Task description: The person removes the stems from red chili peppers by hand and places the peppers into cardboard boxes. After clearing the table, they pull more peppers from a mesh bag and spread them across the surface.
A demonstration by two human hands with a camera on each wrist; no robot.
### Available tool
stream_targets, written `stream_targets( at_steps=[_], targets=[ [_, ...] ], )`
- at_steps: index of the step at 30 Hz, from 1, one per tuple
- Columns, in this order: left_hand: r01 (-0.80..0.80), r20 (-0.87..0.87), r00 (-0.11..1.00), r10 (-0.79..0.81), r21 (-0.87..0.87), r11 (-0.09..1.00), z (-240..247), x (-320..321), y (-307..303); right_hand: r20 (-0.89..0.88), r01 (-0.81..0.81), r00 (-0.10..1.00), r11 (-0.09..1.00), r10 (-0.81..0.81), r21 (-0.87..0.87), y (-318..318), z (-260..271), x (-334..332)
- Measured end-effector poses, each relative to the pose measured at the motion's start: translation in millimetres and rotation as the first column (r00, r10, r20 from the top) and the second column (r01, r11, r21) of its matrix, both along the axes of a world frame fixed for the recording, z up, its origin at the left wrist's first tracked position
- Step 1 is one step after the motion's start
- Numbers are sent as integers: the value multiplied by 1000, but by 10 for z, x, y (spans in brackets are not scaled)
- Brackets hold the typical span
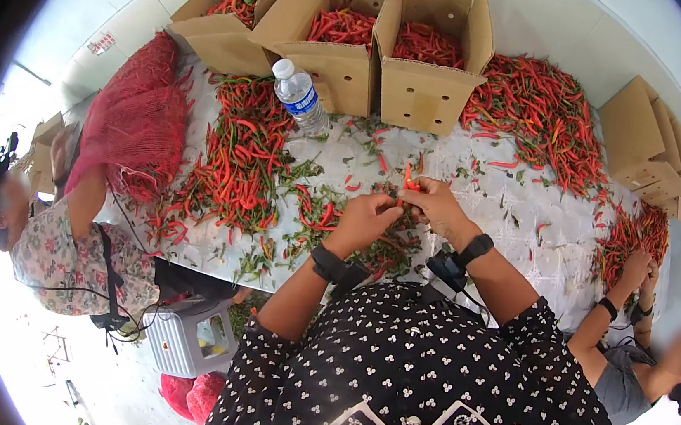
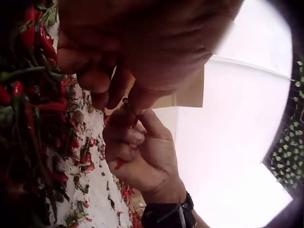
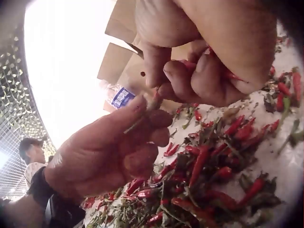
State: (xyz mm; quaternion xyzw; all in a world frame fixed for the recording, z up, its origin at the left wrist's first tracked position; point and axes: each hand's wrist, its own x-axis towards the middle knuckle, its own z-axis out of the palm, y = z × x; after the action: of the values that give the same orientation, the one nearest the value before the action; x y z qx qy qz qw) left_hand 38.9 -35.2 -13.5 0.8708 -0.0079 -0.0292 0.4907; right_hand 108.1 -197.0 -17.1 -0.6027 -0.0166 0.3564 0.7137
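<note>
My left hand [image 1: 360,224] and right hand [image 1: 439,208] meet over the table in front of my chest. In the right wrist view, the left thumb and fingers pinch the thin green stem [image 3: 135,125] of a small chili pepper. Its reddish end [image 3: 156,95] reaches the right hand's fingertips. The right hand's curled fingers also grip red chili peppers [image 3: 188,64] against the palm, partly hidden. From the head view, a red chili sticks up out of that hand. Below both hands lies a loose scatter of red chilies and green stems [image 3: 199,164].
A long pile of chilies [image 1: 233,168] lies to the left, a larger heap [image 1: 533,117] at the back right. Cardboard boxes [image 1: 427,97] of chilies line the back, with a water bottle [image 1: 301,100] before them. A red mesh sack [image 1: 139,117] stands far left. Two other people work at either end.
</note>
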Motion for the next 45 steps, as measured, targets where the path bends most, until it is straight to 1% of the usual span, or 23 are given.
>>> stream_targets(
  at_steps=[5, 7, 8, 10, 14, 17, 19, 20, 22, 27, 29, 30, 32, 33, 34, 36, 38, 39, 40, 41, 42, 43, 45],
  targets=[
    [-8, -13, 1000, 9, 17, 1000, 58, -6, 16, 219, 16, 976, 991, 14, -135, 55, 74, -28],
    [65, 54, 997, -63, -31, 997, 137, -24, 27, 37, -2, 999, 1000, 2, 8, 36, 133, -41],
    [66, 54, 996, -64, -31, 997, 176, -40, 26, 38, -1, 999, 1000, 1, 8, 28, 126, -38],
    [96, 91, 992, -90, -63, 993, 250, -70, 19, -222, -15, 974, 988, 50, 155, 7, 101, -19],
    [160, 171, 973, -156, -12, 987, 325, -125, 18, -330, 24, 942, 971, 57, 238, -25, -38, 2],
    [239, 75, 968, -238, -17, 971, 377, -169, 121, -347, 90, 937, 942, 30, 325, -156, -125, 114],
    [159, -66, 987, -148, 231, 960, 296, -136, 274, -197, 72, 980, 979, -34, 190, -220, -4, 105],
    [162, -65, 986, -150, 231, 959, 239, -104, 325, -196, 75, 980, 979, -37, 190, -232, 10, 105],
    [-37, 162, 986, -30, 397, 917, 152, -35, 382, -45, -12, 999, 998, 14, 56, -248, 48, 90],
    [-4, 282, 946, -161, 507, 862, -79, 113, 272, -6, -52, 999, 996, 52, 74, -207, 231, 48],
    [73, 185, 957, -224, 594, 802, -92, 101, 191, 19, -63, 998, 995, 62, 81, -214, 300, 63],
    [73, 190, 955, -227, 593, 802, -78, 89, 161, 99, -74, 993, 996, 69, 46, -215, 362, 65],
    [79, 43, 989, -142, 657, 749, -45, 68, 126, 185, -79, 980, 997, 76, 11, -220, 526, 101],
    [76, 46, 989, -141, 657, 750, -54, 51, 131, 343, -57, 935, 993, 88, -100, -221, 644, 144],
    [55, 85, 986, -141, 637, 769, -77, 30, 150, 488, -16, 865, 979, 116, -203, -215, 793, 186],
    [35, 120, 983, -138, 617, 786, -133, 13, 202, 596, 109, 803, 975, 27, -191, -185, 1188, 339],
    [26, 116, 990, -83, 425, 905, -171, 30, 254, 662, 237, 741, 966, -111, -103, -114, 1603, 581],
    [23, 118, 990, -80, 427, 904, -156, 34, 263, 703, 303, 687, 952, -187, -42, -71, 1741, 724],
    [-26, 37, 999, 18, 221, 975, -136, 37, 281, 705, 298, 685, 954, -185, -39, -33, 1758, 908],
    [-98, -61, 993, 98, 10, 995, -113, 37, 309, 932, 559, 301, 829, -202, -1, 12, 1750, 1091],
    [-108, -53, 993, 108, 13, 994, -56, 24, 323, 988, 740, -129, 655, -88, 155, 75, 1818, 1131],
    [-164, -129, 982, 139, -206, 965, 6, 0, 326, 986, 730, -138, 663, -92, 164, 99, 1822, 1092],
    [-208, -207, 972, 113, -523, 827, 32, -48, 382, 981, 545, 141, 838, -136, 38, 116, 1742, 842]
  ],
)
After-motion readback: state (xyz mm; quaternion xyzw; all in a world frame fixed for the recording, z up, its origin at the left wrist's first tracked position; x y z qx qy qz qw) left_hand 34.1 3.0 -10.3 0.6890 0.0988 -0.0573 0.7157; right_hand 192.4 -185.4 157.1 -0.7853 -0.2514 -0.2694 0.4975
